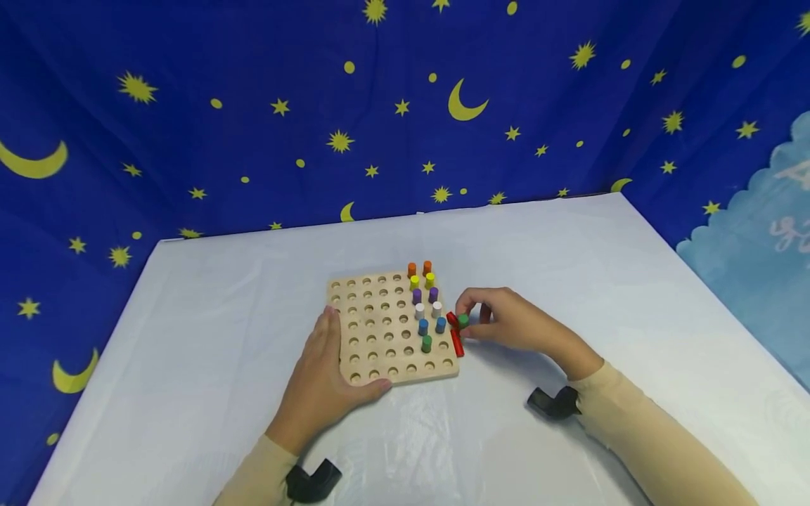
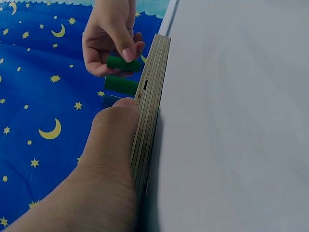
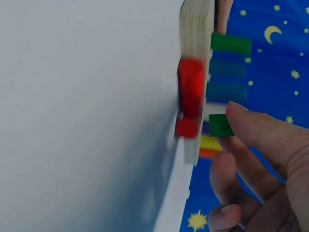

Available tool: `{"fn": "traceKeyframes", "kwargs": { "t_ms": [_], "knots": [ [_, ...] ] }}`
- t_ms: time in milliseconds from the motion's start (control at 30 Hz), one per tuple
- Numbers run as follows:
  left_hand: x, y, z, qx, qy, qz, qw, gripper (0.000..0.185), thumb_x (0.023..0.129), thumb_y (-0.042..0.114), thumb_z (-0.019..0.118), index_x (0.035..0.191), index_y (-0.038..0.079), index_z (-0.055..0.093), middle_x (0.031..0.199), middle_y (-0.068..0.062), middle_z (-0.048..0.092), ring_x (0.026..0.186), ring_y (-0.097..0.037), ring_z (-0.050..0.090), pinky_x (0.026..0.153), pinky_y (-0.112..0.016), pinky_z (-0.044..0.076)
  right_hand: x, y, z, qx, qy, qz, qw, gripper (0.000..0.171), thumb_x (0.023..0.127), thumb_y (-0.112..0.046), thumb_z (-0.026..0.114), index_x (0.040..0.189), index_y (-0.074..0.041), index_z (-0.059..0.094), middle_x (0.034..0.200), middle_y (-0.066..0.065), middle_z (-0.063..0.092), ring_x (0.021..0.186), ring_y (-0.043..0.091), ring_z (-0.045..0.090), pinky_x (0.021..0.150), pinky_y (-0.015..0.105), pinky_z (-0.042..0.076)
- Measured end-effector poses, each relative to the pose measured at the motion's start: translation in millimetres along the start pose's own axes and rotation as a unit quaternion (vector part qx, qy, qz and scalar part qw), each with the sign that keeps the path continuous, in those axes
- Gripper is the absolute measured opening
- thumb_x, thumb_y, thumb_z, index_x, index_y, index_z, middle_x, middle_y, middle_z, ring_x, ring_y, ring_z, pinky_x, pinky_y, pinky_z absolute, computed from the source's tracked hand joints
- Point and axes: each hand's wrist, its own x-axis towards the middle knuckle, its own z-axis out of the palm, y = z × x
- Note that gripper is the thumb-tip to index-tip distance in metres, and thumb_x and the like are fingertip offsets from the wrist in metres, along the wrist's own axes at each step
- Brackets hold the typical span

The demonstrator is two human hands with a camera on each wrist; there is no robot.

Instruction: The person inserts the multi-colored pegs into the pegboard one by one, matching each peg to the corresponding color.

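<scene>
A square wooden pegboard (image 1: 373,351) lies on the table, with pairs of orange, yellow, purple, white and blue pegs upright in its two right columns. One green peg (image 1: 427,344) stands in front of the blue ones. My left hand (image 1: 325,358) rests around the board's front left corner, fingers straight along the left side and thumb at the front edge. Between thumb and fingertips, my right hand (image 1: 503,318) pinches another green peg (image 3: 221,125), just off the board's right edge. Two red pegs (image 1: 457,343) lie against that edge, beside the right hand.
White sheeting covers the table (image 1: 240,295). A blue cloth (image 1: 266,56) with yellow moons and stars hangs behind it. Black wrist mounts (image 1: 313,481) sit at both beige sleeves (image 1: 645,422). Bare holes fill the board's left columns and front row.
</scene>
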Motion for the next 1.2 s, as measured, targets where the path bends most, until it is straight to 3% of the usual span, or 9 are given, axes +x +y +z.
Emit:
{"fn": "traceKeyframes", "kwargs": {
  "t_ms": [167, 567, 833, 1200],
  "knots": [
    [0.2, -0.1, 0.4, -0.001, 0.001, -0.001, 1.0000, 0.144, 0.060, 0.091, 0.062, 0.160, 0.009, -0.001, 0.168, -0.012, -0.001, 0.155, -0.034, 0.007, 0.122, -0.055, 0.022, -2.3, -11.1, 7.9, 0.032, 0.004, -0.008, 0.999, 0.022, 0.084, -0.016, 0.079, 0.103, -0.018, 0.068, 0.095, -0.010, 0.068, 0.075, 0.013, 0.059, 0.060, 0.023, 0.050],
    [0.6, 0.5, 0.2, 0.002, 0.000, 0.003, 1.0000, 0.144, 0.061, 0.090, 0.063, 0.160, 0.008, 0.000, 0.168, -0.013, 0.000, 0.155, -0.034, 0.007, 0.123, -0.054, 0.021, 1.2, -18.9, 20.9, 0.026, 0.013, -0.015, 0.999, 0.018, 0.082, -0.017, 0.082, 0.097, -0.016, 0.072, 0.086, -0.009, 0.070, 0.072, 0.012, 0.059, 0.063, 0.022, 0.050],
    [0.4, 0.5, -0.7, -0.002, 0.001, 0.004, 1.0000, 0.143, 0.061, 0.089, 0.065, 0.160, 0.007, 0.001, 0.168, -0.013, 0.001, 0.155, -0.034, 0.008, 0.122, -0.055, 0.022, 2.2, -21.4, 26.9, -0.031, 0.017, -0.008, 0.999, 0.016, 0.080, -0.022, 0.084, 0.091, -0.024, 0.073, 0.081, -0.017, 0.069, 0.074, 0.005, 0.060, 0.067, 0.022, 0.049],
    [0.8, 0.2, -0.3, -0.002, 0.002, 0.005, 1.0000, 0.144, 0.061, 0.090, 0.064, 0.160, 0.008, 0.001, 0.168, -0.013, 0.001, 0.155, -0.034, 0.008, 0.122, -0.055, 0.022, -2.3, -12.2, 9.8, -0.030, 0.036, 0.008, 0.999, 0.025, 0.080, -0.030, 0.084, 0.102, -0.022, 0.074, 0.089, -0.012, 0.071, 0.063, 0.011, 0.053, 0.056, 0.022, 0.045]
  ]
}}
